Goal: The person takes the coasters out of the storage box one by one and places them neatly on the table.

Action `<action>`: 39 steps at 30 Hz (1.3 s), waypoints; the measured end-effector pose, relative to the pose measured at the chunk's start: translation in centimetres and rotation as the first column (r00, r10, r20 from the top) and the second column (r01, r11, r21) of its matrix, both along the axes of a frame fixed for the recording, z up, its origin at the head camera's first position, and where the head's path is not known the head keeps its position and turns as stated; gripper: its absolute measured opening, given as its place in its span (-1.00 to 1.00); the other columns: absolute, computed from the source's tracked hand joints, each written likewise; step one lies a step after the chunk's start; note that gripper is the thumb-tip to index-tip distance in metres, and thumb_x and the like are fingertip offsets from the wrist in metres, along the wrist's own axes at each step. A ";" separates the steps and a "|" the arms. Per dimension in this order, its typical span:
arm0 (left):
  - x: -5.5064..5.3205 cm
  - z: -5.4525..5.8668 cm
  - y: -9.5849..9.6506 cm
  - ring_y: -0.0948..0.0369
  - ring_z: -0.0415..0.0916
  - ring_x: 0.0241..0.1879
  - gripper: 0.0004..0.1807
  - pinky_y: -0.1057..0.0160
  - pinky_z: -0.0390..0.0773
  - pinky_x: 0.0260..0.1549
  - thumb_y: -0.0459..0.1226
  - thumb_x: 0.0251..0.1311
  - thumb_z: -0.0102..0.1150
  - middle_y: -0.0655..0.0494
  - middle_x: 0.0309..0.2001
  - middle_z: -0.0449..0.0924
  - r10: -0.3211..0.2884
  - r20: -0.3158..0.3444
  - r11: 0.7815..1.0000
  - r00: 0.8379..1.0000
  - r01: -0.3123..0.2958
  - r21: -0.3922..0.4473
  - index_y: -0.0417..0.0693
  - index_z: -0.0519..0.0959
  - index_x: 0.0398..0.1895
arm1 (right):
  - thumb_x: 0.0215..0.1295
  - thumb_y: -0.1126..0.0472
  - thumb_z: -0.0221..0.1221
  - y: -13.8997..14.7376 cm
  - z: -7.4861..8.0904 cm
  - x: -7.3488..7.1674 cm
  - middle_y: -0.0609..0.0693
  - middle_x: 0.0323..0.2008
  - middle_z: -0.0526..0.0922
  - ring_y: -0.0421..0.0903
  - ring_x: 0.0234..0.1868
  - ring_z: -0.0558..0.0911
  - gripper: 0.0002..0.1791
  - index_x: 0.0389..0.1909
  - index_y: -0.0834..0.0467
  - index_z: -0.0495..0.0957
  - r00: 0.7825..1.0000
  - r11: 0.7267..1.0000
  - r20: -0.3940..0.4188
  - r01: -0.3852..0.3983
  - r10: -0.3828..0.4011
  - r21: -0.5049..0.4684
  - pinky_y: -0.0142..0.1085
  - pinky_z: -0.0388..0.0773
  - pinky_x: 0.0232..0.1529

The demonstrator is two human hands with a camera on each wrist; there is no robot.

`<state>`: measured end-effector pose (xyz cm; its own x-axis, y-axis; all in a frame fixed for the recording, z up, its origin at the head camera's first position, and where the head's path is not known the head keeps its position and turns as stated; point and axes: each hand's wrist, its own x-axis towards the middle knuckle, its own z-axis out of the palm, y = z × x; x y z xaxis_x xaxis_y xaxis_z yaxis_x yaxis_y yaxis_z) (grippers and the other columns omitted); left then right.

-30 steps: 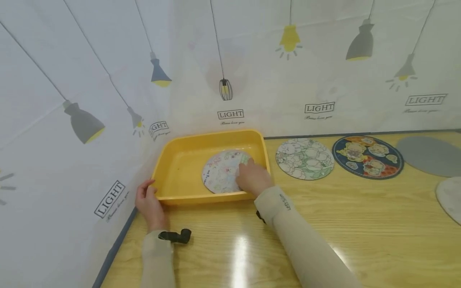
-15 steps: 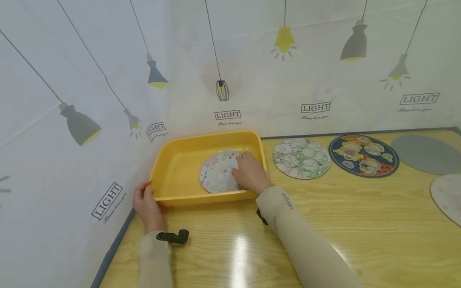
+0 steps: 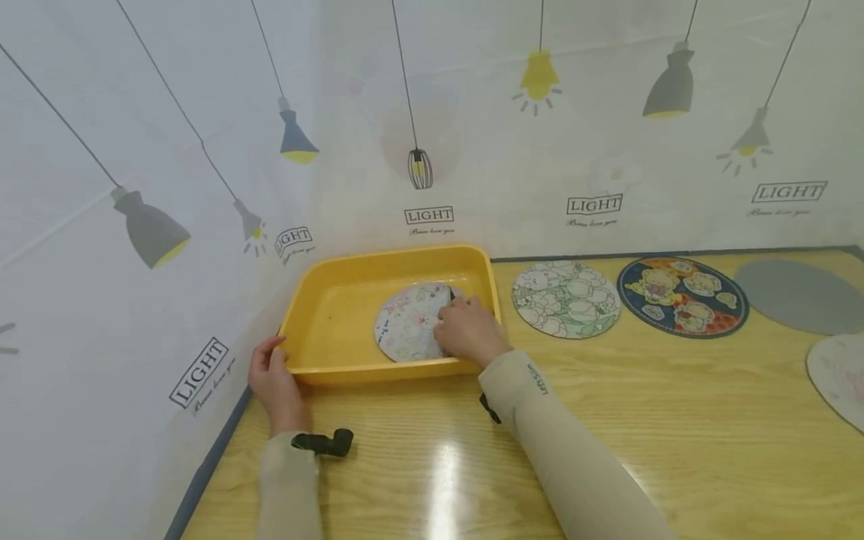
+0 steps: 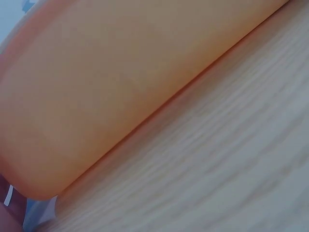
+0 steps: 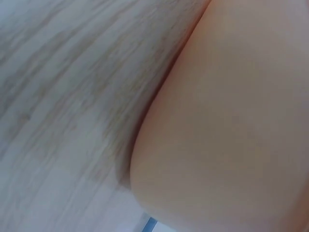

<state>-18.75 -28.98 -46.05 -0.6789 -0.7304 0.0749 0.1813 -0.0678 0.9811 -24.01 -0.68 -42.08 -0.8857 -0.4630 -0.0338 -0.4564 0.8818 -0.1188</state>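
Observation:
A yellow plastic tray (image 3: 337, 371) stands on the wooden table in the head view. My left hand (image 3: 275, 382) holds its left front corner, fingers bent against the rim. Inside the tray's right half lies a round patterned mat (image 3: 408, 326), pale with small coloured drawings. Reaching over the front rim, my right hand (image 3: 469, 330) has curled fingers at the mat's right side and seems to pinch its edge; a small grey, dark-edged sliver shows by the fingertips. The hand covers the contact. Both wrist views show mostly the tray's outer wall (image 4: 120, 87) above the table.
Along the back of the table, right of the tray, lie a tulip-patterned round mat (image 3: 565, 300), a dark blue one (image 3: 683, 296) and a plain grey one (image 3: 799, 296). A pale round mat (image 3: 837, 379) lies nearer at the right. Printed cloth walls (image 3: 432, 97) border the back and left.
The fingers of my right hand have shifted slightly at the mat's right part and curled in more. My left hand keeps its place at the tray's corner.

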 end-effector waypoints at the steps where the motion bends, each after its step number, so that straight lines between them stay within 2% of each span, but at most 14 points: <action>1: 0.0 0.0 0.0 0.17 0.29 -0.03 -0.72 0.23 0.28 -0.05 -0.41 0.10 -0.17 0.07 -0.02 0.40 -0.001 0.001 1.000 1.000 0.001 0.000 -0.16 0.51 -0.16 | 0.24 0.11 -0.11 0.0 -0.1 -0.1 -0.07 -0.09 0.49 -0.07 -0.08 0.35 -0.70 -0.17 0.04 0.57 1.000 1.000 0.003 0.000 0.000 -0.006 -0.17 0.22 -0.01; 3: 0.0 -0.1 0.0 0.17 0.29 -0.04 -0.72 0.22 0.28 -0.06 -0.41 0.09 -0.16 0.08 -0.02 0.40 -0.001 -0.001 1.000 1.000 0.001 0.000 -0.15 0.51 -0.17 | 0.24 0.07 -0.11 0.0 -0.1 -0.2 -0.03 -0.02 0.47 -0.06 0.00 0.33 -0.65 -0.06 0.06 0.53 0.998 0.994 0.039 0.059 -0.055 -0.093 -0.18 0.19 0.07; 5: -0.1 -0.1 0.0 0.17 0.30 -0.05 -0.72 0.21 0.29 -0.07 -0.41 0.09 -0.16 0.08 -0.03 0.40 0.001 -0.007 1.000 1.000 -0.001 0.003 -0.15 0.51 -0.18 | 0.24 0.05 -0.12 0.0 -0.2 -0.3 -0.03 0.01 0.45 -0.06 0.03 0.31 -0.62 -0.01 0.07 0.51 0.996 0.991 0.054 0.074 -0.068 -0.115 -0.18 0.16 0.11; 10: -0.1 -0.2 0.0 0.16 0.31 -0.07 -0.72 0.22 0.30 -0.10 -0.43 0.07 -0.15 0.07 -0.06 0.42 0.010 -0.018 1.000 1.000 -0.010 0.005 -0.15 0.52 -0.20 | 0.23 0.04 -0.11 0.1 -0.2 -0.3 -0.09 -0.17 0.50 -0.08 -0.15 0.31 -0.69 -0.21 0.05 0.55 0.995 0.990 0.074 0.080 -0.072 -0.112 -0.20 0.22 -0.02; 13: -0.1 -0.2 0.0 0.18 0.31 -0.08 -0.72 0.23 0.30 -0.11 -0.42 0.07 -0.15 0.07 -0.06 0.42 0.011 -0.015 1.000 1.000 -0.011 0.002 -0.15 0.52 -0.19 | 0.22 0.04 -0.10 0.0 -0.2 -0.2 -0.06 -0.19 0.50 -0.08 -0.17 0.31 -0.69 -0.21 0.06 0.55 0.993 0.987 0.075 0.103 -0.094 -0.123 -0.20 0.22 -0.02; 18: -0.1 -0.2 0.1 0.19 0.30 -0.08 -0.72 0.24 0.30 -0.11 -0.41 0.09 -0.16 0.08 -0.05 0.41 0.011 0.002 1.000 1.000 -0.011 -0.008 -0.13 0.52 -0.19 | 0.20 0.03 -0.09 0.0 -0.1 -0.1 0.07 0.05 0.39 -0.01 0.01 0.33 -0.58 0.03 0.09 0.46 0.979 0.969 0.134 0.174 -0.152 -0.174 -0.13 0.21 0.11; 23: 0.0 0.0 0.1 0.21 0.29 -0.07 -0.73 0.25 0.27 -0.08 -0.40 0.10 -0.16 0.09 -0.04 0.40 0.012 0.018 1.000 1.000 -0.012 -0.011 -0.12 0.51 -0.19 | 0.19 0.03 -0.04 -0.1 0.1 -0.2 0.14 0.18 0.22 -0.01 -0.04 0.39 -0.45 0.21 0.10 0.28 0.959 0.937 0.196 0.248 -0.203 -0.245 -0.11 0.35 0.01; 27: 0.0 0.2 0.2 0.22 0.29 -0.06 -0.72 0.28 0.26 -0.08 -0.40 0.10 -0.17 0.09 -0.04 0.40 0.016 0.022 1.000 1.000 -0.016 -0.010 -0.10 0.52 -0.19 | 0.21 0.04 -0.02 -0.1 0.2 -0.3 0.14 0.15 0.25 -0.04 -0.03 0.37 -0.45 0.23 0.13 0.26 0.965 0.920 0.164 0.248 -0.207 -0.303 -0.15 0.34 0.03; 30: -0.1 0.5 0.3 0.23 0.28 -0.05 -0.72 0.29 0.27 -0.08 -0.41 0.10 -0.18 0.09 -0.03 0.40 0.017 0.018 1.000 1.000 -0.017 -0.008 -0.12 0.52 -0.19 | 0.23 0.06 -0.03 0.0 0.2 -0.4 0.09 0.10 0.36 -0.03 0.02 0.36 -0.52 0.16 0.13 0.35 0.979 0.936 0.102 0.200 -0.177 -0.289 -0.17 0.26 0.09; 34: -0.1 0.6 0.4 0.22 0.28 -0.04 -0.72 0.31 0.27 -0.08 -0.42 0.10 -0.18 0.09 -0.02 0.40 0.016 0.009 1.000 1.000 -0.016 0.004 -0.14 0.51 -0.18 | 0.23 0.09 -0.05 0.0 0.2 -0.3 0.03 -0.10 0.48 -0.03 -0.13 0.37 -0.68 -0.08 0.12 0.52 0.989 0.959 0.046 0.150 -0.143 -0.242 -0.20 0.25 -0.02; 39: 0.0 0.3 0.3 0.19 0.27 -0.02 -0.72 0.28 0.25 -0.06 -0.42 0.10 -0.17 0.08 -0.01 0.39 0.011 0.000 1.000 1.000 -0.011 0.022 -0.15 0.51 -0.17 | 0.20 0.16 -0.03 0.0 0.1 0.0 -0.02 -0.18 0.46 -0.08 -0.20 0.33 -0.74 -0.17 0.02 0.59 0.986 0.943 0.046 0.164 -0.157 -0.290 -0.22 0.31 -0.12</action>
<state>-18.73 -28.69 -45.78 -0.6705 -0.7396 0.0588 0.1822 -0.0874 0.9794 -23.99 -0.67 -42.00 -0.9497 -0.3072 0.0609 -0.3059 0.8684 -0.3902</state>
